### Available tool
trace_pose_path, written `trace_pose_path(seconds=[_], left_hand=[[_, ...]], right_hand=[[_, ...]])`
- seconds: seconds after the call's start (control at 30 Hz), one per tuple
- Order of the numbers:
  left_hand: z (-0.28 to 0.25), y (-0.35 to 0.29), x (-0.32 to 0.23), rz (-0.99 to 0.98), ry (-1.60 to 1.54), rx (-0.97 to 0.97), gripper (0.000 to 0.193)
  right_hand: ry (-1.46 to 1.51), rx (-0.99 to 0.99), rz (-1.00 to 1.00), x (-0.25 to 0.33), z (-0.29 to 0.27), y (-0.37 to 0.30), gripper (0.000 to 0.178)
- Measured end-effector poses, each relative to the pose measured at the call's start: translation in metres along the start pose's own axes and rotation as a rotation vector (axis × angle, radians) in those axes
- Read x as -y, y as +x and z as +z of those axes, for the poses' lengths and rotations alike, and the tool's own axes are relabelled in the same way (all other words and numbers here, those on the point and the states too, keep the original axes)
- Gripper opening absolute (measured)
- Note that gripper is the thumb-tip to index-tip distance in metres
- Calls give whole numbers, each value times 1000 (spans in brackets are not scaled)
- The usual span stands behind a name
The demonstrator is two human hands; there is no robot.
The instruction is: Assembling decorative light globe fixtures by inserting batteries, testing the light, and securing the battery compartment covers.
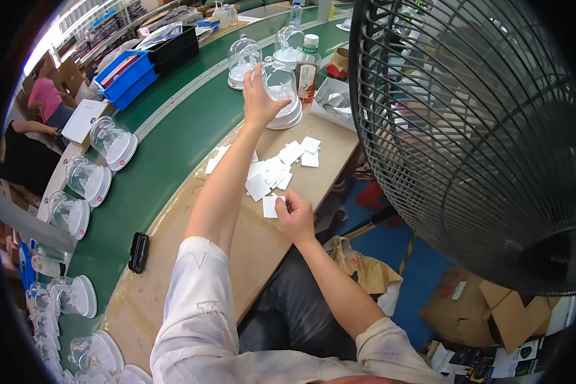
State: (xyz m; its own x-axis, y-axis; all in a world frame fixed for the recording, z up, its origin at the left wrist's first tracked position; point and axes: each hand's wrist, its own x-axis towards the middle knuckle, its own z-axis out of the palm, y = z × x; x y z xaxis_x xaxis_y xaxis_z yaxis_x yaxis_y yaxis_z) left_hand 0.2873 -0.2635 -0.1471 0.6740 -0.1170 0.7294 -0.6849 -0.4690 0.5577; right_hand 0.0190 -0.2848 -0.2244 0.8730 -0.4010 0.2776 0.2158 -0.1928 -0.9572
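Right hand (294, 217) pinches a small white square card (271, 206) at table edge; left hand (260, 96), at twelve o'clock, fingers closed round a clear plastic dome (281, 86); judged mid-assembly, card insertion seemingly needs the dome drawn nearer.

The left arm stretches far out toward twelve o'clock, elbow nearly straight, its white sleeve pushed up above the elbow. The left hand (260, 97) is raised, fingers spread and curled in a grasp. The right forearm angles toward eleven o'clock, bent close in; the right hand (293, 217) pinches, fingers drawn together.
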Motion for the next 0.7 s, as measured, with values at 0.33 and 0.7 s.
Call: trace_pose_path(seconds=[0.33, 0.7], left_hand=[[15, 2, -10, -22, 25, 97, 119], [24, -9, 14, -5, 16, 149, 130]], right_hand=[[-16, -10, 27, -3, -1, 3, 22], [-91, -34, -5, -3, -6, 4, 21]])
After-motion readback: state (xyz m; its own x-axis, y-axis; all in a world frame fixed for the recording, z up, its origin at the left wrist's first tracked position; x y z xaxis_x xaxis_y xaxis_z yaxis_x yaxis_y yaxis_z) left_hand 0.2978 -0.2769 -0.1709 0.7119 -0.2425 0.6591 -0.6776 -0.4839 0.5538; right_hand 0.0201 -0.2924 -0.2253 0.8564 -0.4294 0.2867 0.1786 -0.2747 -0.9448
